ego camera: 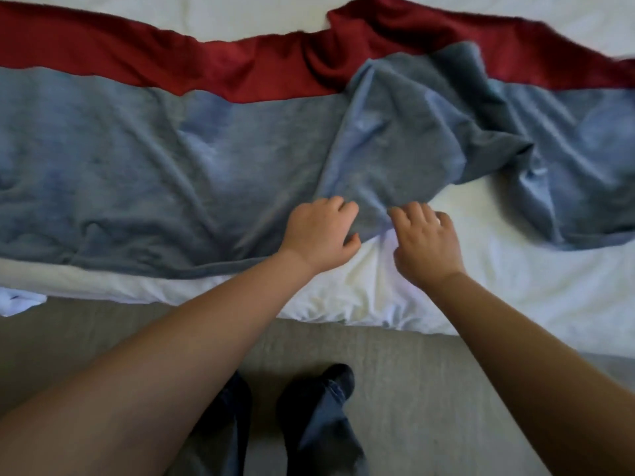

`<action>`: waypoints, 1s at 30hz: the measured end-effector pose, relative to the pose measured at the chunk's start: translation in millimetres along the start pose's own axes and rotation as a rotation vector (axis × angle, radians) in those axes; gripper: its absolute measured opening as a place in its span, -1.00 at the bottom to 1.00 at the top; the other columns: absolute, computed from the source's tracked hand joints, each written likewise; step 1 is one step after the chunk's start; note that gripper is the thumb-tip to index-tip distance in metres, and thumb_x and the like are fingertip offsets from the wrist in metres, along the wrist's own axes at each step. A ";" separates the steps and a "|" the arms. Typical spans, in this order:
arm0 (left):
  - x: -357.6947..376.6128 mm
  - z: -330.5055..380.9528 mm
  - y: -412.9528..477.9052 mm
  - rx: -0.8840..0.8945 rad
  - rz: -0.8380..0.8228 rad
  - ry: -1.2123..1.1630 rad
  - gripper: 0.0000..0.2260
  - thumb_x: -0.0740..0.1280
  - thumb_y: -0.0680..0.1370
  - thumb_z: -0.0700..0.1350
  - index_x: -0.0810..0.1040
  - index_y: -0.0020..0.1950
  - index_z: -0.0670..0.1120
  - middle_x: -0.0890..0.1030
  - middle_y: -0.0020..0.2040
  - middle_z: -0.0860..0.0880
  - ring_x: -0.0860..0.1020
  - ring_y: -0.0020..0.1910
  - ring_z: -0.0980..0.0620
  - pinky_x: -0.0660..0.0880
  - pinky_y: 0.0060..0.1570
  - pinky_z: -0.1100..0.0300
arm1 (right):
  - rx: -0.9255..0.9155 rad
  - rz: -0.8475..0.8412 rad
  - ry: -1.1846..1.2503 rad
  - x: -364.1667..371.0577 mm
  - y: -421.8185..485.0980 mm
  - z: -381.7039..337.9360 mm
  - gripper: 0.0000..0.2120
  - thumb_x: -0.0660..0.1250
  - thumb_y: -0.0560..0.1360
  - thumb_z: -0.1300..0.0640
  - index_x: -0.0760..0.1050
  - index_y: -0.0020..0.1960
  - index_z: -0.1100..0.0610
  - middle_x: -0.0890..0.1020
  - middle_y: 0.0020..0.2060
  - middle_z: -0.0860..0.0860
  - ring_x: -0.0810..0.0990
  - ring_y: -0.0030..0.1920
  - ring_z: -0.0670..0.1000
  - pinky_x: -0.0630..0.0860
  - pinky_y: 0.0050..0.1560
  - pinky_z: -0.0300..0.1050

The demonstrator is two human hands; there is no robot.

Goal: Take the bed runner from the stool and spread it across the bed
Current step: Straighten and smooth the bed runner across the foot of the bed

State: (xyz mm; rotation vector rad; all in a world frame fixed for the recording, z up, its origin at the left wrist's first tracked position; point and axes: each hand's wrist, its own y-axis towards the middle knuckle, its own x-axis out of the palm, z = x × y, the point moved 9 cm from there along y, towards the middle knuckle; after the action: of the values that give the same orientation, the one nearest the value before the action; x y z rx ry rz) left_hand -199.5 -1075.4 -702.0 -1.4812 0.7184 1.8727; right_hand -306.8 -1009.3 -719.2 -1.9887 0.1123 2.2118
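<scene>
The bed runner (144, 159) is a long cloth, grey-blue with a dark red band along its far side, lying across the white bed (515, 290). Its left part lies fairly flat. Its right part is bunched and folded, with a raised fold in the middle. My left hand (321, 231) grips the runner's near edge at the fold, thumb under the cloth. My right hand (424, 240) sits just to the right, its curled fingertips pinching the same edge above the white sheet. The stool is not in view.
The bed's near edge runs across the frame just in front of me. Below it is grey carpet (429, 389), where my feet in dark socks (330, 386) stand. A bit of white cloth (17, 300) hangs at the left edge.
</scene>
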 end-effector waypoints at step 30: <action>71.0 36.3 137.0 -0.110 0.037 0.176 -0.93 0.47 0.25 -0.15 0.60 -0.40 -0.09 0.52 -0.36 -0.05 0.48 -0.40 -0.09 0.31 -0.41 0.17 | -0.168 -0.030 0.108 54.5 126.3 70.7 -0.94 0.36 0.36 0.15 0.58 -0.20 0.13 0.63 -0.24 0.09 0.59 -0.17 0.15 0.43 -0.19 -0.05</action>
State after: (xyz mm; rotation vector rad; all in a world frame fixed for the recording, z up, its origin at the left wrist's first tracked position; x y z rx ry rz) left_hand -338.2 -1126.7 -759.3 -1.7309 0.7378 1.8510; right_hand -403.3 -1117.8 -772.3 -2.1809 -0.0928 2.1603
